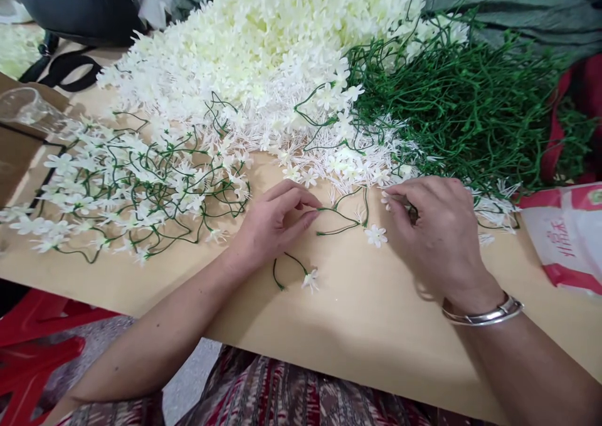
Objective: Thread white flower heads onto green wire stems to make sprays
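Fingers (301, 224): two pinches, both narrow.
My left hand (277, 219) holds one green stem (333, 209) between both hands; my right hand (437, 228) pinches one white flower (385, 200) (mostly hidden).

Bright light — pale glare on heaped blossoms (282, 31), soft tabletop (399, 351) shadows.

The heaped blossoms (263, 31) were white shading to pale yellow, the stems (465, 112) deep green. The counter (367, 313) was tan, the packet (564, 241) 2 colours, white and pinkish red, the bracelet (489, 317) silver, the garment (277, 394) streaked maroon, grey and white.
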`<state>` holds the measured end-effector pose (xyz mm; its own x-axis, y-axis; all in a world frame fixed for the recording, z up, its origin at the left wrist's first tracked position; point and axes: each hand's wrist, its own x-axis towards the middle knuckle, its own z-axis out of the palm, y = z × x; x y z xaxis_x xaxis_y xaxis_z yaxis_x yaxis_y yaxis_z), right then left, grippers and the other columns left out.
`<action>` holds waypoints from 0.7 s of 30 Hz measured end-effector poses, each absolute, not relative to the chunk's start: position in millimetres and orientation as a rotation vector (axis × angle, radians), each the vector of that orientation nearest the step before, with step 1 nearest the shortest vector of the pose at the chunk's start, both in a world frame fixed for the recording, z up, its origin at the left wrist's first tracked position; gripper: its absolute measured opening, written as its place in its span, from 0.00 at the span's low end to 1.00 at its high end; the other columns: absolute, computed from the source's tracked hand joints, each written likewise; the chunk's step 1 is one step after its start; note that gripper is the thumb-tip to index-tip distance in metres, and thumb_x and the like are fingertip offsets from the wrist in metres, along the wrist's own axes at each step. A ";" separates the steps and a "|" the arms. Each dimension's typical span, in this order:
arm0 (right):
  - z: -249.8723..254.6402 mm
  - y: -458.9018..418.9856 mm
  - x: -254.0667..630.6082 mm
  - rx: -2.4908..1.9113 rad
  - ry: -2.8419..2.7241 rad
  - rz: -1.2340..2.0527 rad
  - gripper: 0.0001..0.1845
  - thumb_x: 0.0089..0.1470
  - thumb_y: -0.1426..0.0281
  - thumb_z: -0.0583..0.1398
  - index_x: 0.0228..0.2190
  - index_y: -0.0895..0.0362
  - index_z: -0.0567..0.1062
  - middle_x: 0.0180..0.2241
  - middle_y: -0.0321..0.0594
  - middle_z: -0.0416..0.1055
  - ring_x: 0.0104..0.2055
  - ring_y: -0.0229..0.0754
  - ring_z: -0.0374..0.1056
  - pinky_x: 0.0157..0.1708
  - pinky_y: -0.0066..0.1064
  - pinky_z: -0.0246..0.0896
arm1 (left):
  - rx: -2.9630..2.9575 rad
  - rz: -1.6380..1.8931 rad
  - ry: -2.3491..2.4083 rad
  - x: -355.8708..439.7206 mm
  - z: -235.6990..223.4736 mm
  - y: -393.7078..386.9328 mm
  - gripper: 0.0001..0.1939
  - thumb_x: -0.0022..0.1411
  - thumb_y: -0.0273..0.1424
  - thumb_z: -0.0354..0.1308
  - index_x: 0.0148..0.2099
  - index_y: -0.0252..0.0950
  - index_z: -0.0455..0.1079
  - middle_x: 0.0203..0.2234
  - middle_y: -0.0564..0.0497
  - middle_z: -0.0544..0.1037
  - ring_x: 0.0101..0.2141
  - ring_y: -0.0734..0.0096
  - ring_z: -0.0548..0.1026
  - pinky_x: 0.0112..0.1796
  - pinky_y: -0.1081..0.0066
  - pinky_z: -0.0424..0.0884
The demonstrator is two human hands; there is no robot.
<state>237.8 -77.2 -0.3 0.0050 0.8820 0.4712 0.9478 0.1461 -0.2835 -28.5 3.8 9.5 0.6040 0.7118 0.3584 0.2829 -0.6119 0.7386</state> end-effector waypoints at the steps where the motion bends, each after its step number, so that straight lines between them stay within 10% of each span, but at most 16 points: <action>1: -0.8 -77.6 238.7 -1.751 -1.907 -0.147 0.08 0.67 0.72 0.60 0.41 0.51 0.81 0.42 0.49 0.81 0.47 0.59 0.72 0.47 0.51 0.63 | 2.196 0.862 0.828 -28.9 8.8 3.7 0.04 0.73 0.32 0.62 0.45 0.38 0.77 0.40 0.47 0.81 0.39 0.70 0.79 0.42 0.71 0.77; 21: 29.0 -75.6 202.5 -1.442 -1.074 0.616 0.09 0.50 0.68 0.74 0.33 0.52 0.81 0.29 0.34 0.80 0.30 0.40 0.74 0.31 0.33 0.71 | 1.863 0.914 0.694 -8.8 4.2 -9.6 0.12 0.69 0.38 0.68 0.50 0.37 0.79 0.40 0.47 0.84 0.32 0.74 0.78 0.38 0.72 0.77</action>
